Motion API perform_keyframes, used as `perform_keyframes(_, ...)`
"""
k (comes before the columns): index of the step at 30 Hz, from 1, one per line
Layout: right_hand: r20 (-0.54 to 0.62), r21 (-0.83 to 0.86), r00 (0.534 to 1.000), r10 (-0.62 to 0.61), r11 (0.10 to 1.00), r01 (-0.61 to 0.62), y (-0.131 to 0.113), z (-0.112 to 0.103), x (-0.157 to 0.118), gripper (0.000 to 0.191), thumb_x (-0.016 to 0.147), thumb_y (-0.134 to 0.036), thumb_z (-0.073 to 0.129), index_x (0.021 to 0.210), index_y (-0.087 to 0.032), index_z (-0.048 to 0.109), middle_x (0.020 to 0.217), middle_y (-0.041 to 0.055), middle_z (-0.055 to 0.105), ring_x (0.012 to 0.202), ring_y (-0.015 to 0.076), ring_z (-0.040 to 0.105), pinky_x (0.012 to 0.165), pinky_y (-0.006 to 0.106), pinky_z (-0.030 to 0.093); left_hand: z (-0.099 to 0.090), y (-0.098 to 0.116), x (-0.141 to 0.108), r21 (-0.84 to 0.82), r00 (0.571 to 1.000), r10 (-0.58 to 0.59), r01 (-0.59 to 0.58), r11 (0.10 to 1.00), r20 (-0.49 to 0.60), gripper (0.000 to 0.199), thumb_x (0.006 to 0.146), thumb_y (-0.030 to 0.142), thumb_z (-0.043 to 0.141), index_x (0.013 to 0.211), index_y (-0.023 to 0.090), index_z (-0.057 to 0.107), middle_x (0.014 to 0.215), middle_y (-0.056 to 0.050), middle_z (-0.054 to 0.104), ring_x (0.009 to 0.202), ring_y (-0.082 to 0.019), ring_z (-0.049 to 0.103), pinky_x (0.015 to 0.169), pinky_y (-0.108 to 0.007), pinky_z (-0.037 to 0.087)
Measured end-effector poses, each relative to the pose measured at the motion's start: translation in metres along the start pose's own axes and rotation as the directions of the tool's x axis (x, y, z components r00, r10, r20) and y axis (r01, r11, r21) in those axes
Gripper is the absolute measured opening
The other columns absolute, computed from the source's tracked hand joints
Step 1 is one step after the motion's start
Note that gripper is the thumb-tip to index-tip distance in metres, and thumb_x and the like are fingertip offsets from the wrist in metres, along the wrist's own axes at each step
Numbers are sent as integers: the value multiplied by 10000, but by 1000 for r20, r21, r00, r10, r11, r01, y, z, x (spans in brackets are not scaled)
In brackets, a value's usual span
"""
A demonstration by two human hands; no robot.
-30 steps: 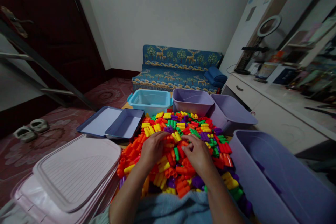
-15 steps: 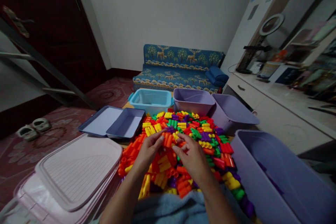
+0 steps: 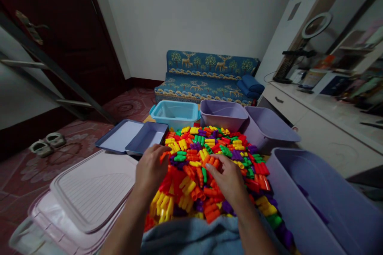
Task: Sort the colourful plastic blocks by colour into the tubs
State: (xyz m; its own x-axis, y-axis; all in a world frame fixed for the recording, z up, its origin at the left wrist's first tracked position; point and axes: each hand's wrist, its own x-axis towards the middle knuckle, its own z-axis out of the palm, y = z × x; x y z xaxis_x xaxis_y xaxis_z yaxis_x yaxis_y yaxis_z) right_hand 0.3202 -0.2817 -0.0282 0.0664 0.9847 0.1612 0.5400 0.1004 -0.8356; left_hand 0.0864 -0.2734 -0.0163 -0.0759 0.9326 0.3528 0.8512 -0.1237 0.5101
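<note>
A wide heap of plastic pieces (image 3: 194, 158) in red, orange, yellow, green and purple covers the table before me. My left hand (image 3: 152, 166) is over the heap's left side, its fingers curled round an orange piece that shows at the fingertips. On the right of the heap, my right hand (image 3: 225, 173) has its thumb and fingers closed on an orange piece (image 3: 213, 162) made of joined tubes. The two hands are well apart, with loose pieces between them.
Behind the heap stand a light blue bin (image 3: 174, 112) and a purple bin (image 3: 223, 112). More purple bins (image 3: 266, 125) line the right side. An opened dark blue case (image 3: 146, 137) and stacked pale lids (image 3: 95, 191) lie at the left. A patterned sofa (image 3: 206, 75) is farther back.
My hands have moved apart, from near each other around an orange piece. The left hand has gone left and closed; the right has closed on an orange piece. The view has turned slightly left.
</note>
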Motion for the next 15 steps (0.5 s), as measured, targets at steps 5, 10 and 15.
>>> perform_keyframes(5,32,8,999,-8,1000,8,-2,2,-1,332,778,-374,633,1048,-189,688,977,102,734,887,263,689,733,359,548,-14,-31,-6,399,979,-161,99,912,125,347,827,340,560,1131,225,684,1037,-102,681,950,-273,622,775,-328,459)
perform_keyframes(10,70,18,997,-18,1000,17,0,8,-2,340,771,-356,634,1064,-192,690,1007,94,733,914,248,687,767,347,547,3,-37,-19,381,944,-172,56,923,280,512,788,223,561,1299,220,570,1103,-102,655,1024,-261,624,780,-296,467)
perform_keyframes(15,60,71,998,-3,997,-1,4,7,-2,353,765,-382,641,1057,-191,693,957,87,731,851,236,681,724,331,543,4,-35,-12,132,978,-124,103,986,169,491,748,154,534,1230,176,625,1051,-105,665,924,-239,655,802,-316,493)
